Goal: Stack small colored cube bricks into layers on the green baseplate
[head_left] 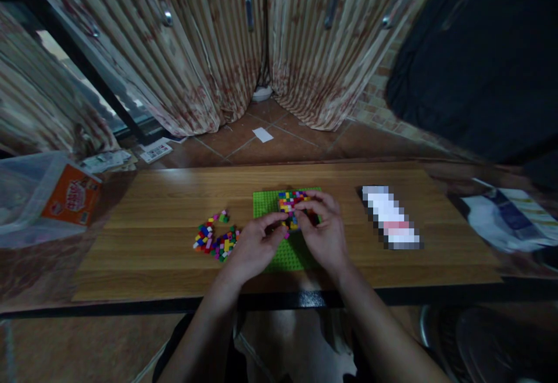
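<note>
A green studded baseplate (285, 255) lies on the wooden table in front of me. On its upper part sits a block of small multicoloured toy bricks (288, 201). My left hand (257, 244) is at the block's lower left, thumb and forefinger pinched close together by a small pink toy brick (286, 235). From the right, my right hand (325, 226) curls over the block, with its thumb and fingers on the bricks and hiding part of them. A loose pile of toy bricks (213, 240) lies left of the baseplate, partly beside my left wrist.
A pixelated phone-shaped object (390, 217) lies on the table (165, 197) to the right. A clear plastic bin (35, 220) with an orange label stands at the left edge. White and blue packaging (514, 217) is at the far right. Curtains (218, 52) hang behind.
</note>
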Demonstrator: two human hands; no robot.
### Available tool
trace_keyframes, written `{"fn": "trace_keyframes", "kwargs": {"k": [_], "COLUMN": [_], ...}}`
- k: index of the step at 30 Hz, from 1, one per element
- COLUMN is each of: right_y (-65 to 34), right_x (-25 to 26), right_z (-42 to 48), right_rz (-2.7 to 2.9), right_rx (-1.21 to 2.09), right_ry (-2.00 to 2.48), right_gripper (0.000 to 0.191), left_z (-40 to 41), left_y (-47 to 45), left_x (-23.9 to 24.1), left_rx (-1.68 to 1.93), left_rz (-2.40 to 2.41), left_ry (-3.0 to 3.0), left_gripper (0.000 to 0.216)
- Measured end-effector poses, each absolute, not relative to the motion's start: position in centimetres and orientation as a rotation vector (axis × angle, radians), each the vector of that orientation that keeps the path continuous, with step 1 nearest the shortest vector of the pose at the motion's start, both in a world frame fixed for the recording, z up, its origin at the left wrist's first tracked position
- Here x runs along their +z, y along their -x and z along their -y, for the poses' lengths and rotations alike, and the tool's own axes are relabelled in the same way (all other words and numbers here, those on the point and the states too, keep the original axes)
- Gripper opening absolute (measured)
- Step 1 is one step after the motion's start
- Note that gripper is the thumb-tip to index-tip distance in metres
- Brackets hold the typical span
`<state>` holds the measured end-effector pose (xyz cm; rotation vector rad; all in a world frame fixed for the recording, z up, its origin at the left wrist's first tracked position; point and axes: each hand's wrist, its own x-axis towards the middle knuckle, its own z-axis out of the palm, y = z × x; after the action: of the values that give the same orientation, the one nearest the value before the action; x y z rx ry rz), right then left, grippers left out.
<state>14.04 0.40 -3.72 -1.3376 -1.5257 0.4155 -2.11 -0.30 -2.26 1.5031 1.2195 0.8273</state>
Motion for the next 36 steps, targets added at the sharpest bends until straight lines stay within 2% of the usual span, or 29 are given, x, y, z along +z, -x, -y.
{"fn": "trace_keyframes", "kwargs": {"k": [36], "right_y": [-12.9], "right_x": [-3.7], "right_z": [-1.0], "right_rz": [1.417], "right_rx": [0.423], "right_ry": [1.419], "right_gripper": [0.017], "left_z": [0.5], "left_y": [1.3], "left_x": [-1.9], "left_rx": [0.9], "left_rz": [-1.268], "left_ry": [-1.549], "left_gripper": [0.026]}}
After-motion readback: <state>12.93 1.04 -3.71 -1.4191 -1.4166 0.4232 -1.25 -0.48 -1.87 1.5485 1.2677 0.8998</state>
